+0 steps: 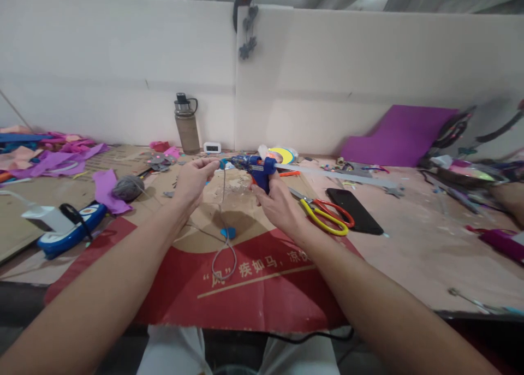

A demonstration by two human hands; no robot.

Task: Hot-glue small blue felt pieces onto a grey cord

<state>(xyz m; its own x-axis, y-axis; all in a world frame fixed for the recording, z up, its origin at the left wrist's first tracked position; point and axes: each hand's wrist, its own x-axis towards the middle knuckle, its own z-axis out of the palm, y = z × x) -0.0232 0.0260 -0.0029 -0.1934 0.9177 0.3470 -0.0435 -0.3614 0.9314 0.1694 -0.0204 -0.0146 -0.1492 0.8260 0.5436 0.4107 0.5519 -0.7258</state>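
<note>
My right hand is wrapped round the grip of a blue hot glue gun, whose nozzle points left. My left hand pinches a small blue piece right at the nozzle tip. A thin grey wire hangs from that piece down to the cardboard in a loop. Another small blue piece lies on the cardboard below my hands. Both hands hover above a red and tan cardboard sheet.
Yellow and red scissors and a black phone lie right of my hands. A water bottle and small clock stand by the white wall. Purple felt scraps, grey yarn and a blue tool sit left.
</note>
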